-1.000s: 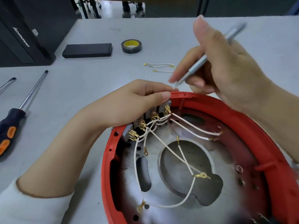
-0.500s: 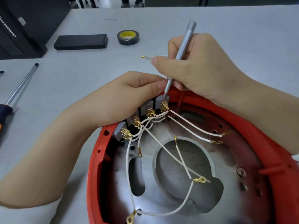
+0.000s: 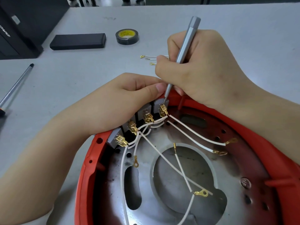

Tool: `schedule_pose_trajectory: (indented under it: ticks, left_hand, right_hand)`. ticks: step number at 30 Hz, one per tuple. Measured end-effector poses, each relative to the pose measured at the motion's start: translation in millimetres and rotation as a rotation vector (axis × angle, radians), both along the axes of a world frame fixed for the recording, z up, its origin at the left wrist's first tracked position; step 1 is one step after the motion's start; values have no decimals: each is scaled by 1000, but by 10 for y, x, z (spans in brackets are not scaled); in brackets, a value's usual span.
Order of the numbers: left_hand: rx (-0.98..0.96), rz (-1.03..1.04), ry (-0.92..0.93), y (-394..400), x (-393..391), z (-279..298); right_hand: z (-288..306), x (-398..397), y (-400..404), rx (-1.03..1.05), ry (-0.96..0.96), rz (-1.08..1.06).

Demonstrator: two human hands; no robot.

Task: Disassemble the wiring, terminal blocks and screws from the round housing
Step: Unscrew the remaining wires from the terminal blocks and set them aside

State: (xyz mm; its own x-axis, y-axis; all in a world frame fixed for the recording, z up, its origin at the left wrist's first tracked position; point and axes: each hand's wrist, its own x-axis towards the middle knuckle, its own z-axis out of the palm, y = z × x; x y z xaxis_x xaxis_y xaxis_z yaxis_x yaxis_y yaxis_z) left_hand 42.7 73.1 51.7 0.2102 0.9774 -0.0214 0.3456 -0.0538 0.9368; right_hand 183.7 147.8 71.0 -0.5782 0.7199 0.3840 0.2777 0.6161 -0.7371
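The round housing has a red rim point(image 3: 84, 172) and a scorched metal plate point(image 3: 235, 168) inside. A row of grey terminal blocks point(image 3: 142, 113) with brass connectors sits at its upper left edge. White wires point(image 3: 190, 138) with brass ring lugs run from them across the plate. My left hand point(image 3: 116, 101) grips the rim and the blocks from outside. My right hand point(image 3: 199, 69) holds a slim grey screwdriver point(image 3: 186, 46) like a pen, its tip touching the top of the rightmost block point(image 3: 159, 103).
On the grey table lie a black box point(image 3: 78, 41), a roll of black tape point(image 3: 127, 36), loose white wires point(image 3: 149, 58) behind my right hand, and a long screwdriver point(image 3: 14, 86) at the left. A dark computer case point(image 3: 24, 21) stands at the far left.
My right hand came down from above the housing and set the screwdriver tip on the rightmost terminal block. My left hand has stayed on the blocks. The view has shifted closer.
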Motion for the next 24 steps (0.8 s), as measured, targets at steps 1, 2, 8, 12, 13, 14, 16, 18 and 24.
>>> schedule_pose_trajectory:
  ticks: [1,2,8,12,13,14,16,18,24]
  left_hand:
    - [-1,2,1,-2,2,5]
    - [-3,3,0,-4,7,10]
    - [-10,14,9,-12,21,19]
    - [-6,19,11,-13,21,17]
    - [1,16,7,-13,22,16]
    - [7,13,0,-13,25,14]
    - [14,5,-20,-15,29,12]
    - [29,0,-11,-14,31,9]
    - [51,-17,30,-17,10,-1]
  right_hand:
    - [0,-1,-1,3,-7,-2]
    - [0,-2,-3,8,-15,-6]
    - [-1,7,-5,22,-10,-19]
    - [-3,10,-6,19,5,-12]
    - [-7,12,-13,36,2,-10]
    - [-13,14,-21,57,-1,-7]
    - [-20,21,-39,94,-1,-3]
    - [-22,29,-48,120,0,-1]
    - [-30,36,-52,144,3,25]
